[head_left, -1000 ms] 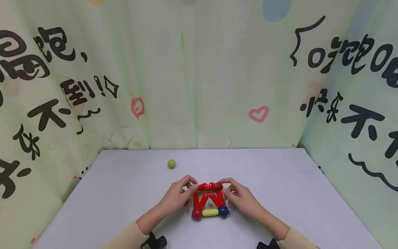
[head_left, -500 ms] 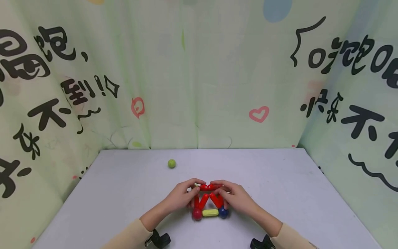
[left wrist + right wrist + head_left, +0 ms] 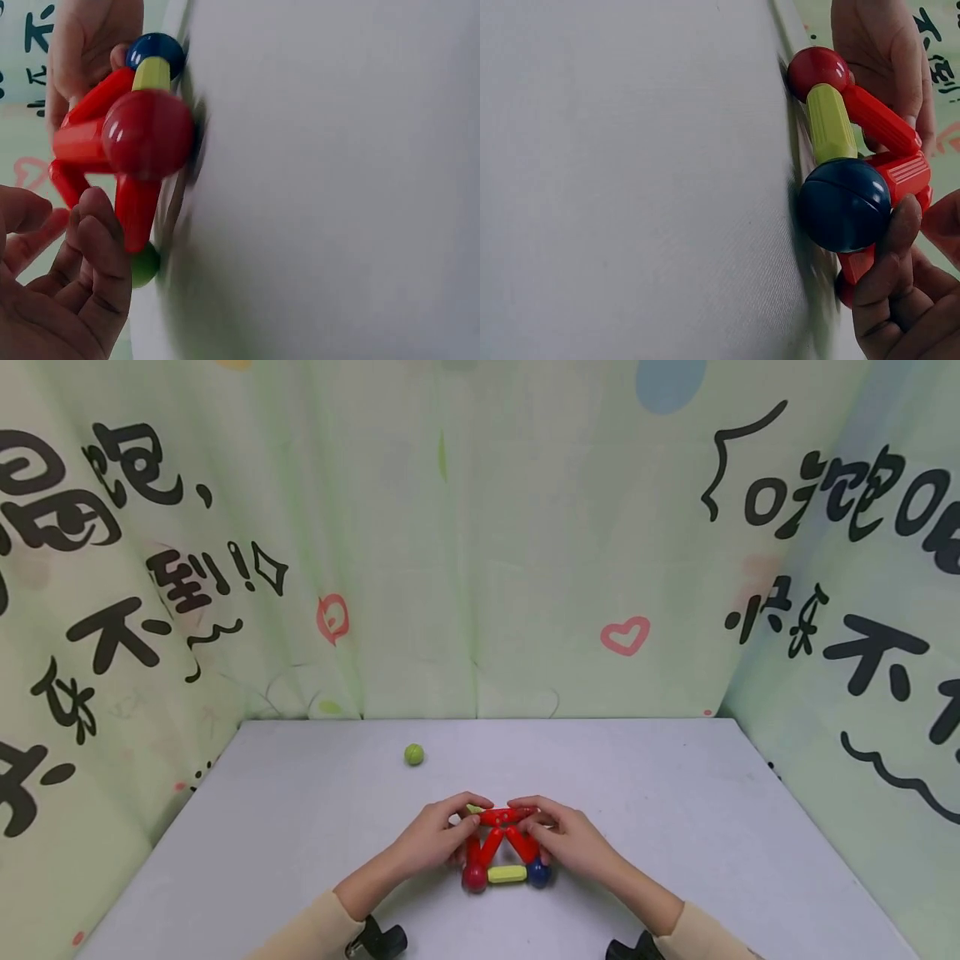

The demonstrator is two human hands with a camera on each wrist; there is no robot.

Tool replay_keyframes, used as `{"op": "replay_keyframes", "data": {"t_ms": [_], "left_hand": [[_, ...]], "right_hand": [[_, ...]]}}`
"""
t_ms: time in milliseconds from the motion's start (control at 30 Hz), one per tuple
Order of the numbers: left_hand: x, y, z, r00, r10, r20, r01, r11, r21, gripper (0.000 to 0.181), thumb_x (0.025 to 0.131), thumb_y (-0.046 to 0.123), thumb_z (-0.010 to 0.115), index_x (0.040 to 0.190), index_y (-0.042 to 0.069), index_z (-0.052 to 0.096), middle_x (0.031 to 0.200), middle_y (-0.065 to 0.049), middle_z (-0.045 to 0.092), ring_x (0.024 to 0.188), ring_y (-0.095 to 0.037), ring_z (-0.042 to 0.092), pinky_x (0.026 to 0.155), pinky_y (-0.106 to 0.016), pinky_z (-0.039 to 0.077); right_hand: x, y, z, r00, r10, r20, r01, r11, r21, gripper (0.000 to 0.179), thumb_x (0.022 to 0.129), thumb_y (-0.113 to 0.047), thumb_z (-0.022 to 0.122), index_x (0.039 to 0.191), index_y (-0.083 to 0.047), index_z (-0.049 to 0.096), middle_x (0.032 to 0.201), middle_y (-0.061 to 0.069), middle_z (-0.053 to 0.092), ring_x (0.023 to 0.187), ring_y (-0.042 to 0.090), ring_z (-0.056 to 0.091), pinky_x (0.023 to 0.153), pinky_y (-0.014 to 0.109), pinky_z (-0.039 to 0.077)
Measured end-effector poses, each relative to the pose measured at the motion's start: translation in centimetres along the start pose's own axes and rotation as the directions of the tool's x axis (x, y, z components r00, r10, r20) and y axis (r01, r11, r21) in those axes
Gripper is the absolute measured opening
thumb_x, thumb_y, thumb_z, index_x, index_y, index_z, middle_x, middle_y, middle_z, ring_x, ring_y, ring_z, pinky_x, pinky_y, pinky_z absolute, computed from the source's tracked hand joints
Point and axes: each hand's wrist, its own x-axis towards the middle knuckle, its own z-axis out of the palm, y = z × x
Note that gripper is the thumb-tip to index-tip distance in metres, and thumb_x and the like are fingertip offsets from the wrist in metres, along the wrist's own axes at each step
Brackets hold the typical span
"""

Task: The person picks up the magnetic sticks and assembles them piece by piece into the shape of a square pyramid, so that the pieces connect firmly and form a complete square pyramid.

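Observation:
A frame of toy rods and balls stands on the table, with a red ball (image 3: 475,877) and a blue ball (image 3: 538,872) joined by a yellow rod (image 3: 507,874) along its front. Two slanted red rods (image 3: 491,845) lean toward each other above it. My left hand (image 3: 437,833) pinches a red rod (image 3: 491,817) at the left of the upper part. Opposite it, my right hand (image 3: 572,837) pinches another red rod (image 3: 517,815). The green ball (image 3: 145,266) and a dark red ball (image 3: 845,291) at the back corners are mostly hidden by my hands.
A loose green ball (image 3: 414,754) lies farther back on the white table (image 3: 322,793). Behind the table hangs a pale green curtain (image 3: 525,568) with printed lettering. Black wrist cameras (image 3: 382,939) sit near both sleeves.
My right hand has moved left from the back right ball onto a red rod. My left hand has shifted slightly right, and the upper red rods now lie closer to a straight line.

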Motion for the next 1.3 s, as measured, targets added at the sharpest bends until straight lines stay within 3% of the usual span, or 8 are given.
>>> {"op": "replay_keyframes", "data": {"t_ms": [233, 333, 533, 700, 833, 967, 1133, 1300], "left_hand": [[1.6, -0.7, -2.9, 0.985, 0.028, -0.169, 0.01, 0.975, 0.22, 0.026, 0.103, 0.013, 0.06, 0.127, 0.009, 0.066, 0.097, -0.003, 0.065, 0.068, -0.014, 0.056, 0.061, -0.025, 0.05], [2.7, -1.4, -4.4, 0.971, 0.062, -0.231, 0.022, 0.939, 0.343, 0.023, 0.101, 0.01, 0.063, 0.123, 0.007, 0.068, 0.1, -0.005, 0.065, 0.079, -0.017, 0.056, 0.07, -0.029, 0.051], [4.7, -2.8, -6.9, 0.952, 0.105, -0.288, 0.073, 0.836, 0.543, 0.028, 0.095, 0.007, 0.07, 0.124, 0.007, 0.067, 0.125, -0.015, 0.059, 0.114, -0.033, 0.054, 0.094, -0.045, 0.051], [5.9, -3.7, -8.1, 0.952, 0.067, -0.298, 0.125, 0.806, 0.579, 0.035, 0.094, 0.008, 0.071, 0.128, 0.007, 0.064, 0.135, -0.018, 0.055, 0.122, -0.039, 0.05, 0.097, -0.048, 0.05], [6.3, -3.9, -8.3, 0.955, 0.014, -0.297, 0.162, 0.813, 0.559, 0.034, 0.093, 0.007, 0.068, 0.126, 0.005, 0.065, 0.133, -0.021, 0.055, 0.12, -0.04, 0.052, 0.094, -0.049, 0.05], [6.1, -4.2, -8.2, 0.957, -0.026, -0.288, 0.179, 0.836, 0.519, 0.03, 0.093, 0.002, 0.065, 0.123, 0.005, 0.066, 0.124, -0.02, 0.057, 0.105, -0.033, 0.057, 0.089, -0.046, 0.05], [5.6, -4.5, -7.8, 0.964, -0.036, -0.263, 0.162, 0.865, 0.475, 0.029, 0.093, 0.001, 0.067, 0.121, 0.009, 0.069, 0.117, -0.017, 0.06, 0.094, -0.025, 0.056, 0.087, -0.044, 0.05], [4.8, -3.3, -7.1, 0.971, -0.014, -0.238, 0.118, 0.895, 0.431, 0.032, 0.093, 0.004, 0.071, 0.124, 0.008, 0.068, 0.112, -0.012, 0.064, 0.09, -0.021, 0.058, 0.085, -0.04, 0.053]], "right_hand": [[-0.5, 0.1, -0.1, 0.999, 0.01, 0.045, -0.01, 1.0, -0.004, 0.047, 0.104, -0.016, 0.058, 0.15, -0.017, 0.052, 0.11, 0.009, 0.072, 0.055, 0.015, 0.052, 0.054, 0.025, 0.049], [-0.6, 0.2, 0.0, 0.997, 0.008, 0.073, -0.008, 1.0, -0.005, 0.049, 0.103, -0.012, 0.056, 0.152, -0.018, 0.05, 0.116, 0.012, 0.072, 0.051, 0.014, 0.05, 0.05, 0.025, 0.047], [-0.7, 0.5, 0.2, 0.994, 0.02, 0.108, -0.021, 1.0, 0.002, 0.06, 0.097, -0.001, 0.048, 0.154, -0.018, 0.047, 0.127, 0.017, 0.069, 0.05, 0.014, 0.048, 0.05, 0.024, 0.045], [-0.8, 0.4, 0.0, 0.993, 0.024, 0.117, -0.024, 1.0, -0.003, 0.062, 0.096, -0.001, 0.047, 0.155, -0.018, 0.046, 0.129, 0.017, 0.069, 0.05, 0.014, 0.047, 0.049, 0.024, 0.045], [-0.8, 0.3, -0.1, 0.993, 0.021, 0.12, -0.021, 1.0, -0.003, 0.062, 0.095, -0.001, 0.047, 0.155, -0.017, 0.045, 0.128, 0.017, 0.069, 0.051, 0.013, 0.048, 0.05, 0.023, 0.045], [-0.9, 0.3, 0.1, 0.992, 0.021, 0.124, -0.022, 1.0, 0.005, 0.061, 0.096, -0.002, 0.048, 0.156, -0.016, 0.044, 0.128, 0.017, 0.069, 0.052, 0.013, 0.049, 0.051, 0.023, 0.045], [-1.2, 0.1, 0.4, 0.992, 0.027, 0.122, -0.029, 0.999, 0.014, 0.059, 0.099, -0.006, 0.052, 0.156, -0.017, 0.043, 0.127, 0.014, 0.068, 0.053, 0.014, 0.05, 0.051, 0.023, 0.045], [-1.1, 0.3, 0.4, 0.993, 0.024, 0.117, -0.026, 1.0, 0.015, 0.058, 0.1, -0.007, 0.053, 0.156, -0.018, 0.043, 0.126, 0.012, 0.069, 0.052, 0.014, 0.05, 0.05, 0.024, 0.045]]}}
